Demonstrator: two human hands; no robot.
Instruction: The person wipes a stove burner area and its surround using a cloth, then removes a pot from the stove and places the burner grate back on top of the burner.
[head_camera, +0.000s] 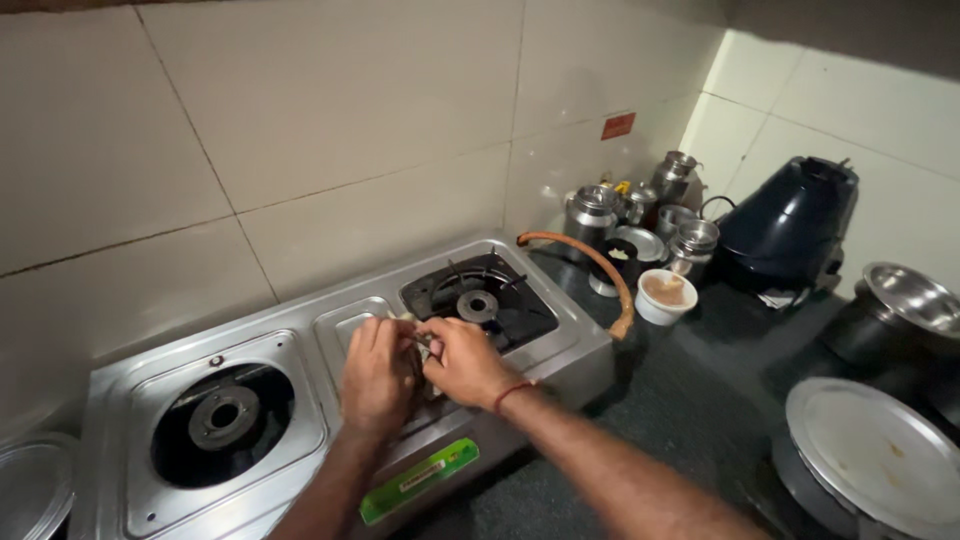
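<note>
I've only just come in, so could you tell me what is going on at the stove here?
A person stands at a steel two-burner gas stove on a dark counter. Both hands meet over the stove's middle panel, between the burners: the left hand and right hand pinch a small object I cannot make out. The right burner has its pan support on; the left burner is bare. No flame shows. An orange gas hose, steel canisters and a white cup sit to the right.

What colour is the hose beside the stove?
Orange-brown hose, curving by the stove; seen in the head view.
</note>
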